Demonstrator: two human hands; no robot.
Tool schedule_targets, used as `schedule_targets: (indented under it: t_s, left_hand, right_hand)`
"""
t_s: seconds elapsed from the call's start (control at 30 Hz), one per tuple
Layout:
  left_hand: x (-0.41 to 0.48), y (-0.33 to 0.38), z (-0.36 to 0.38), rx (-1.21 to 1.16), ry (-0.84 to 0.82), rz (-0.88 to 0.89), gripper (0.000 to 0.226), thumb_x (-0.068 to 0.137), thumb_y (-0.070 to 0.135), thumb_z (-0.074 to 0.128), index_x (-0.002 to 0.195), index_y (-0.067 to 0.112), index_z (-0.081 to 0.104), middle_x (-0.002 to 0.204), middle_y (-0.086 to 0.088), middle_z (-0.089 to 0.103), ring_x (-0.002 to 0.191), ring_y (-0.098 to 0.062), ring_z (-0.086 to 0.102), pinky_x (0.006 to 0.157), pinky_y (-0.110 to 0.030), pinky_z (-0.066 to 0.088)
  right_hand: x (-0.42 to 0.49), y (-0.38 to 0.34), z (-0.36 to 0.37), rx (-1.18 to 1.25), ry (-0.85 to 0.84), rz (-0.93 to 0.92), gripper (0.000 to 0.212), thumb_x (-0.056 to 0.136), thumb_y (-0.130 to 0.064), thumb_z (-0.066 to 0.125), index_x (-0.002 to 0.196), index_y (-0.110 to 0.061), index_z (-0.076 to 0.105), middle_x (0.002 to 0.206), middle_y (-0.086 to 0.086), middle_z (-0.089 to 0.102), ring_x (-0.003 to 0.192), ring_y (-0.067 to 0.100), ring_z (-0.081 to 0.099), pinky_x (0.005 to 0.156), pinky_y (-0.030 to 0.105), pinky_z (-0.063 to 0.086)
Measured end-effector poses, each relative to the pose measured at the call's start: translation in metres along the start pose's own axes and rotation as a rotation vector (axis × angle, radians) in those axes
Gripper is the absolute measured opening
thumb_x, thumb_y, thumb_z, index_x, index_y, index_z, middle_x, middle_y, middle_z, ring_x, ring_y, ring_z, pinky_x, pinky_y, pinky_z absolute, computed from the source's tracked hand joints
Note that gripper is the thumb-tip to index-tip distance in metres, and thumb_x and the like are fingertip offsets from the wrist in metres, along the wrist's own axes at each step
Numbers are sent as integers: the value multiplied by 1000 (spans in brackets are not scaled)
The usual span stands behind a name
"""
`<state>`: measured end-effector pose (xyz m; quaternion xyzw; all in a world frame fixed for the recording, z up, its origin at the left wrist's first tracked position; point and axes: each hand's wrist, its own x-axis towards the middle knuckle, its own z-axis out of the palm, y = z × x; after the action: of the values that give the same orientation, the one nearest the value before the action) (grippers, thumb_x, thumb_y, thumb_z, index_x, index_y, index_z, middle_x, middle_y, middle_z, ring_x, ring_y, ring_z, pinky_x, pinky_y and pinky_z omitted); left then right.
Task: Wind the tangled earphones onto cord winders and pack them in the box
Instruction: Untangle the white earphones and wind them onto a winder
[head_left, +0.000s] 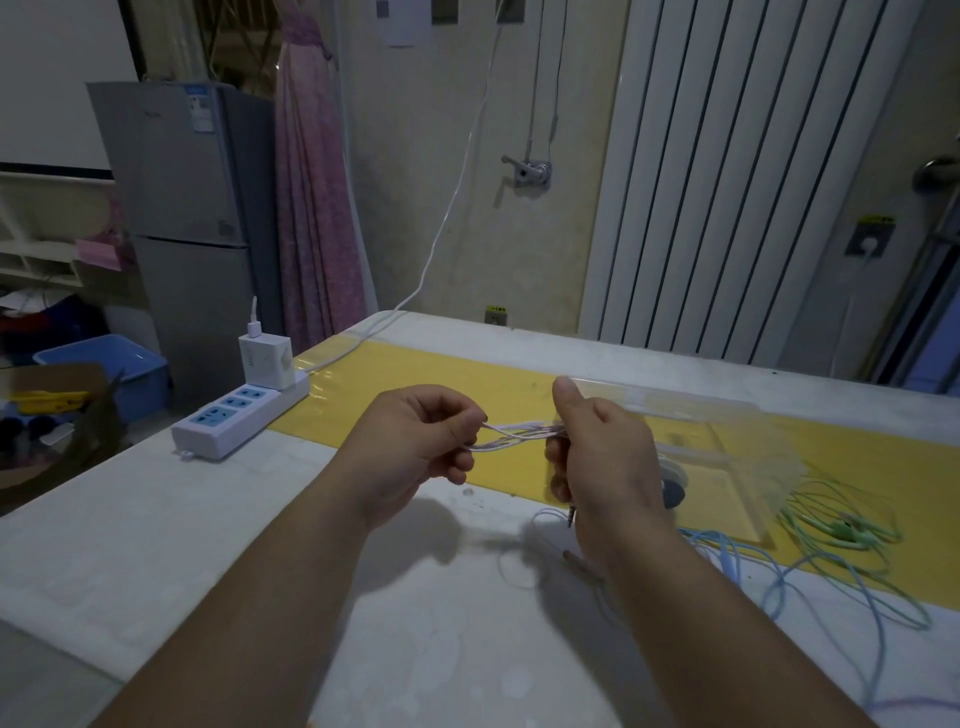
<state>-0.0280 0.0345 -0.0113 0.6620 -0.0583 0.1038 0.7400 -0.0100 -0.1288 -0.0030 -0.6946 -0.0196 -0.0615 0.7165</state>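
A bundle of pale pink earphone cord (511, 436) is stretched between my two hands above the table. My left hand (415, 447) pinches one end of the strands with curled fingers. My right hand (597, 457) grips the other end, thumb raised, and the cord's metal jack plug (571, 515) hangs below it. Whether a winder sits in that hand is hidden. A clear plastic box (727, 457) lies open just behind my right hand. Blue earphones (748, 566) and green earphones (841, 525) lie loose on the table to the right.
A white and blue power strip (239, 421) with a charger (265, 361) stands at the table's left edge. A yellow band (415, 374) runs across the table. A grey round piece (672, 491) lies beside the box. A white cable (447, 218) hangs to the far edge.
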Motion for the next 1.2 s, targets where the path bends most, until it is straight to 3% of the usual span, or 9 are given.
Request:
schedule_targets:
  t_s: [0.1,0.2,0.33,0.43,0.53,0.7,0.97,1.1,1.2]
  left_hand:
    - [-1,0,-1,38,-15,15,6,82,3,64,79,-1,66,58,-7,55,47,-16,49,42,-24,42]
    - [1,-1,-2,60,28,38,8,85,0,64,78,-1,68,58,-7,54,48,-16,48,43,-24,42]
    - [5,-4,-5,77,191,105,6,86,2,66,82,1,71,56,-7,55,49,-16,48,46,-22,42]
    - [6,-4,-8,72,268,127,7,86,2,66,88,5,73,61,-6,60,55,-15,53,51,-23,47]
    - [5,-4,-8,118,271,128,9,87,1,65,89,6,73,63,-4,63,57,-13,57,53,-23,50]
    - [8,-7,-8,128,322,119,10,88,1,65,85,8,72,64,-3,63,56,-13,57,54,-23,51]
    - [10,-11,-12,150,431,120,12,89,5,65,86,14,71,69,-5,65,59,-10,60,58,-23,54]
    - [11,-13,-11,157,437,115,12,89,4,65,86,13,70,72,-7,66,59,-9,62,59,-22,55]
    - [9,-13,-9,104,426,76,7,89,3,65,93,8,68,79,-11,67,63,-14,64,62,-23,56]
  right_hand:
    - [5,4,-2,-62,49,-41,21,91,-25,57,75,-17,46,48,-2,49,49,18,37,51,32,32]
    - [6,4,-2,-54,-25,-8,3,96,-21,51,96,-21,53,58,2,47,47,13,38,45,27,31]
    - [3,4,-5,-85,-303,12,27,101,-25,46,90,-13,68,54,-1,40,44,12,32,44,24,28]
    - [-4,3,-7,-182,-583,54,30,101,-25,48,91,-6,69,53,-3,40,43,12,32,43,23,29]
    - [-6,3,-8,-330,-693,48,31,101,-28,49,89,-8,70,54,-3,40,46,12,32,44,23,31]
    - [-4,5,-8,-412,-677,74,33,102,-32,45,78,-15,59,55,-4,44,47,14,35,47,27,33]
    - [-5,8,1,-554,-492,-127,31,101,-29,44,78,-17,60,60,-3,54,53,17,49,57,33,45]
    - [-7,4,5,-783,-413,-285,30,102,-33,40,84,-19,60,65,-7,47,61,9,43,55,29,32]
    - [-9,5,6,-822,-378,-304,32,102,-33,38,88,-16,61,68,-6,49,69,17,47,61,33,35]
